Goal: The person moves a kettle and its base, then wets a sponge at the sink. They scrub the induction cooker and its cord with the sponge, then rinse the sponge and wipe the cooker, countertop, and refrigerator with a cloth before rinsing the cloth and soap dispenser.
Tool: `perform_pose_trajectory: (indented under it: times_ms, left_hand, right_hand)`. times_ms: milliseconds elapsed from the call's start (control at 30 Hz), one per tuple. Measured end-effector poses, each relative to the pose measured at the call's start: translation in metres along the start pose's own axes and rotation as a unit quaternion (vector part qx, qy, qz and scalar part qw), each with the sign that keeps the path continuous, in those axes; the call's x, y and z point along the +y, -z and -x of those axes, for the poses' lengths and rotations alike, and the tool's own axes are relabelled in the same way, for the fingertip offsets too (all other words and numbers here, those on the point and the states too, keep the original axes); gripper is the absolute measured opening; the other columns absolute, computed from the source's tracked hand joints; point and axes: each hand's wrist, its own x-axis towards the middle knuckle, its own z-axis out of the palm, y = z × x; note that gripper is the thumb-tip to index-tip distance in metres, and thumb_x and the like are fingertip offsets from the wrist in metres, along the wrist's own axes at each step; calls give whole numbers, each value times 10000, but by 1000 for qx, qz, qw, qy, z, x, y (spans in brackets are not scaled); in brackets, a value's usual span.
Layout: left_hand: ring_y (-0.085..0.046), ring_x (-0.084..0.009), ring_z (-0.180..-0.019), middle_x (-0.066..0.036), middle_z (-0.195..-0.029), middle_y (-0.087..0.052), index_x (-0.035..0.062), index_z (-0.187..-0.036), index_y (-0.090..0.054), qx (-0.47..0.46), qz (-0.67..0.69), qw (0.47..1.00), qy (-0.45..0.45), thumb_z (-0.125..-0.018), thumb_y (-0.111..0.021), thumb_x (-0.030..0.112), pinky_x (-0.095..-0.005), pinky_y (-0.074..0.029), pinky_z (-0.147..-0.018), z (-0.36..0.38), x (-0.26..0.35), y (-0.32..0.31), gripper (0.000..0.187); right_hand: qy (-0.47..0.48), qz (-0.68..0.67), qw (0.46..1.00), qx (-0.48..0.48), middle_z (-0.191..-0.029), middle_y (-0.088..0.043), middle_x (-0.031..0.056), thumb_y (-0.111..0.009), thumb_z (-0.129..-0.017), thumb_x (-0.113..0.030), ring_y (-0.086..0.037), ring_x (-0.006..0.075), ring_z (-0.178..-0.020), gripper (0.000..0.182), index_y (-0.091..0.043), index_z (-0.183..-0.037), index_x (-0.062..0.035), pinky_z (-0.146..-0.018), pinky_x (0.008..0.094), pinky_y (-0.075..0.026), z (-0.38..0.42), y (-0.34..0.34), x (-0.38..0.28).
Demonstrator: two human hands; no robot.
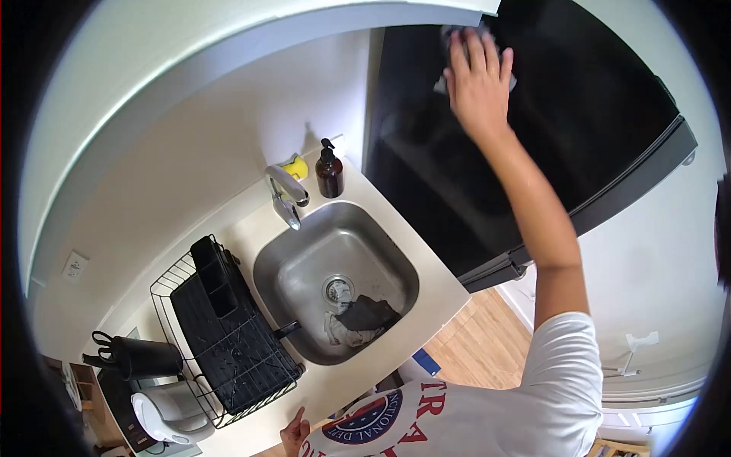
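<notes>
My right hand (pixel 481 91) reaches far up and lies with fingers spread over a grey cloth (pixel 441 82), pressing it against the black refrigerator (pixel 548 145). Most of that cloth is hidden under the palm and fingers. At the counter's front edge, my left hand (pixel 294 436) shows only in part, one finger stretched out and nothing visible in it. Dark and light wet-looking cloths (pixel 365 314) lie bunched in the steel sink (pixel 304 263), beside the drain.
Behind the sink stand a faucet (pixel 285 190), a yellow sponge (pixel 297 167) and a brown pump bottle (pixel 330 175). A black dish rack (pixel 228 346) occupies the counter (pixel 438 293) on the left, near a utensil holder (pixel 148 358) and a white kettle (pixel 171 411). A cabinet edge hangs overhead.
</notes>
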Motion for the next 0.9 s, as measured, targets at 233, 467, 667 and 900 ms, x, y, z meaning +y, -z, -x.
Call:
perform_pose_trajectory:
  times_ms: [233,467,667,900]
  left_hand:
    - [-401,-45,-541,39,-604,-417,-22,-1316,-426,-34,142,988,-57,-876,-523,10,-177,-336,-507,-30,45,-19,452]
    - [-358,-22,-518,71,-582,-410,-35,-1272,-472,57,-73,995,45,-845,-535,-43,-163,-309,-502,-20,82,-66,433]
    - [-332,-3,-503,91,-591,-393,3,-1244,-526,73,-85,992,-54,-849,-547,-26,-153,-286,-470,-17,41,-81,397]
    - [-314,14,-496,105,-570,-391,14,-1234,-541,28,-6,998,-63,-849,-548,-24,-142,-258,-466,-53,129,-79,387]
  right_hand:
    - [128,267,937,-184,-1429,-318,144,-362,-883,-252,-245,297,-1344,537,-364,-1343,25,-1083,503,-132,-26,-145,-48]
    - [466,201,755,-415,-1442,-310,128,-361,-901,-289,-223,315,-1348,512,-408,-1338,-26,-1098,543,-52,245,-275,-173]
    - [425,93,770,-466,-1412,-372,98,-390,-895,-300,-247,278,-1346,431,-539,-1251,-107,-1098,532,39,221,-242,-149]
    - [34,79,974,-211,-1294,-461,145,-411,-857,-219,-371,286,-1249,450,-506,-1237,3,-1084,470,-186,-89,-128,-10]
